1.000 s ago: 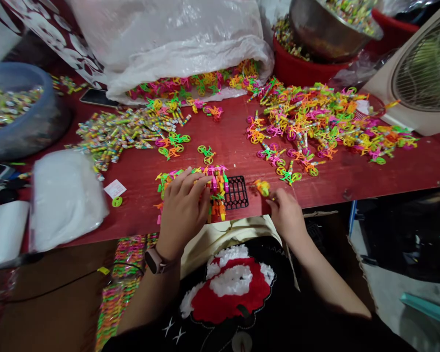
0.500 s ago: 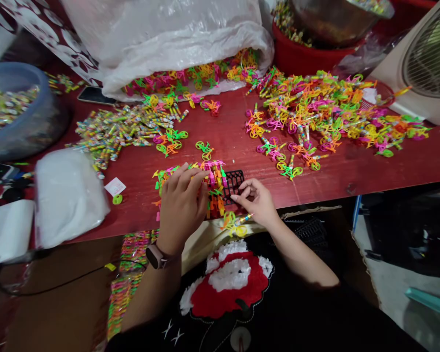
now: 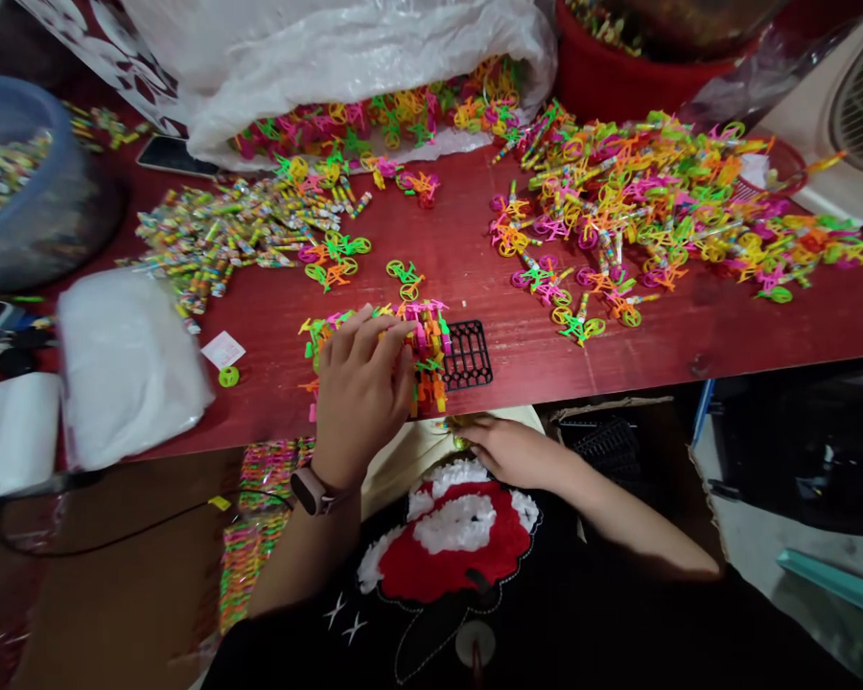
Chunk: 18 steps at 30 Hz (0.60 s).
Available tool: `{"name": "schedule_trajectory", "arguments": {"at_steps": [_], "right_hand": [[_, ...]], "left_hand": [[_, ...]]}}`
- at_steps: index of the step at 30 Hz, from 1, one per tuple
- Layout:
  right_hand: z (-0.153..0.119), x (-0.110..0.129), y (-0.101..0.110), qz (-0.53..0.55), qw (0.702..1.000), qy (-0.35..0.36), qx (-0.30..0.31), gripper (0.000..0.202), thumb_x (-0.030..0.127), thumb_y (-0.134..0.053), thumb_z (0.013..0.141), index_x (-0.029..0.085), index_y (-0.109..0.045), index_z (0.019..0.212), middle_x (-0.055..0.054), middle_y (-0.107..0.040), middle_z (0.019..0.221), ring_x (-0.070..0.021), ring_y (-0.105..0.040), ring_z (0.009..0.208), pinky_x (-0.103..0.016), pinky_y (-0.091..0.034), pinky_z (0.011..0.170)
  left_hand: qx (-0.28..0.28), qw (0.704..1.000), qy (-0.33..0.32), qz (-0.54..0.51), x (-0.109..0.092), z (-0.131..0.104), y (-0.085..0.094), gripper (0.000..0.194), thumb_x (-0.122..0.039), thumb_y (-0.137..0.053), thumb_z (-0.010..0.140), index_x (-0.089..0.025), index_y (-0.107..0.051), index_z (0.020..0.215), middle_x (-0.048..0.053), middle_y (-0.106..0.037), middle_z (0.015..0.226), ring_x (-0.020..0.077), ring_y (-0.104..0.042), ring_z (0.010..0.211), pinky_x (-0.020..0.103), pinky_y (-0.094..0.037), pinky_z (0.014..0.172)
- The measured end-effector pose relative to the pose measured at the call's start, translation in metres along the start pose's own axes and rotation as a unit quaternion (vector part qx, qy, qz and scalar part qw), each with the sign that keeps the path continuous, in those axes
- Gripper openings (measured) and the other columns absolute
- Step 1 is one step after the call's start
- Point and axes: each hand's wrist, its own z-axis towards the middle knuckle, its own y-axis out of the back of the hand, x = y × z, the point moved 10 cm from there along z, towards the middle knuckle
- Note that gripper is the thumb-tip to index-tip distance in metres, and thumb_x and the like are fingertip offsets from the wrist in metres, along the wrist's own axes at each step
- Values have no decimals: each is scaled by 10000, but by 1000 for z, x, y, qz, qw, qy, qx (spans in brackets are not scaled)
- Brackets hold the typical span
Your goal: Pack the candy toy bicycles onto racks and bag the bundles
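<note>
My left hand [image 3: 365,383] lies over a block of small coloured plastic toy bicycles [image 3: 426,331], its fingers stretched across their tops. The bicycles stand packed in a black plastic grid rack [image 3: 467,355], whose right end shows bare slots. Below the table edge, over my lap, my right hand [image 3: 512,448] is closed on a yellow toy bicycle [image 3: 461,442] with a printed candy tube. Most of that bicycle is hidden by the fingers. A green and yellow toy bicycle [image 3: 404,276] lies just behind the rack.
Candy tubes [image 3: 237,230] are heaped at the left, toy bicycles with tubes [image 3: 618,211] at the right. A white sack [image 3: 374,57] spills more bicycles at the back. A blue basin [image 3: 43,201], a stack of clear bags [image 3: 133,369], a red tub [image 3: 647,81] and a fan [image 3: 820,115] stand around.
My right hand has dropped from the rack's right end to my lap and closed on the yellow bicycle there. My left hand stays on the packed toys. The view has shifted slightly.
</note>
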Motion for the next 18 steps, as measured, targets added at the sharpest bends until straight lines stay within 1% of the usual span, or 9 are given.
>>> {"name": "schedule_trajectory", "arguments": {"at_steps": [2, 4, 6, 8, 11, 13, 14, 16, 18], "right_hand": [[14, -14, -18, -30, 997, -73, -28, 402, 270, -590, 996, 160, -655, 1377, -160, -756, 1210, -274, -728, 1036, -355, -541, 849], [29, -20, -33, -56, 991, -114, -32, 375, 337, -600, 1004, 155, -680, 1322, -159, -775, 1149, -286, -740, 1016, -349, -536, 834], [40, -16, -38, -88, 989, -117, -26, 297, 314, -576, 1013, 161, -711, 1229, -156, -782, 1108, -284, -747, 994, -343, -527, 825], [41, -2, -32, -109, 990, -91, -23, 239, 271, -560, 1010, 156, -716, 1150, -153, -782, 1049, -273, -748, 943, -337, -520, 801], [22, 35, -5, -56, 997, 26, -43, 172, 241, -570, 995, 174, -705, 1080, -101, -767, 939, -222, -727, 841, -314, -518, 751], [-2, 47, 30, 42, 987, 91, -122, 143, 267, -585, 1005, 204, -685, 1085, -52, -751, 902, -182, -708, 792, -291, -525, 724], [-14, 41, 52, 91, 973, 92, -189, 136, 286, -595, 1011, 217, -672, 1099, -39, -749, 910, -168, -704, 787, -283, -532, 718], [-40, 10, 88, 156, 931, 41, -326, 131, 320, -626, 1014, 229, -651, 1103, -35, -752, 945, -164, -712, 813, -283, -548, 722], [-58, -25, 106, 164, 896, -21, -411, 145, 340, -649, 1008, 225, -648, 1096, -54, -759, 997, -185, -726, 874, -310, -568, 758]], "left_hand": [[-3, 1000, -2, -3, 0, 0, 0, 314, -316, -466, 1078, -273, -587, 1364, 72, -638, 1390, 314, -438, 1471, 556, -368, 1221], [-5, 1000, -2, -2, 0, 0, 0, 315, -318, -464, 1079, -270, -588, 1365, 74, -637, 1392, 314, -437, 1474, 553, -364, 1223], [-6, 1000, -3, 0, 0, -1, 0, 318, -320, -466, 1079, -268, -587, 1368, 79, -634, 1398, 314, -436, 1474, 551, -361, 1225], [-6, 1000, -5, 0, 1, -1, -1, 319, -316, -473, 1076, -268, -584, 1371, 81, -634, 1398, 312, -439, 1472, 547, -358, 1226], [-2, 1000, -8, 0, 2, -2, -2, 321, -305, -483, 1072, -275, -573, 1379, 80, -631, 1402, 308, -441, 1469, 541, -354, 1225], [-2, 1000, -7, 2, 1, -1, -2, 317, -302, -485, 1071, -277, -570, 1375, 82, -627, 1406, 308, -440, 1469, 540, -355, 1222], [-5, 1000, -6, 3, 1, -1, -1, 313, -302, -485, 1071, -275, -570, 1370, 85, -626, 1405, 309, -440, 1468, 541, -355, 1222], [-13, 1000, -4, 4, -1, -1, 0, 306, -296, -481, 1071, -269, -569, 1363, 89, -627, 1395, 308, -443, 1466, 539, -357, 1222], [-20, 1000, -2, 2, -2, -1, 0, 306, -287, -480, 1071, -269, -567, 1364, 90, -626, 1388, 306, -443, 1467, 540, -351, 1228]]}}
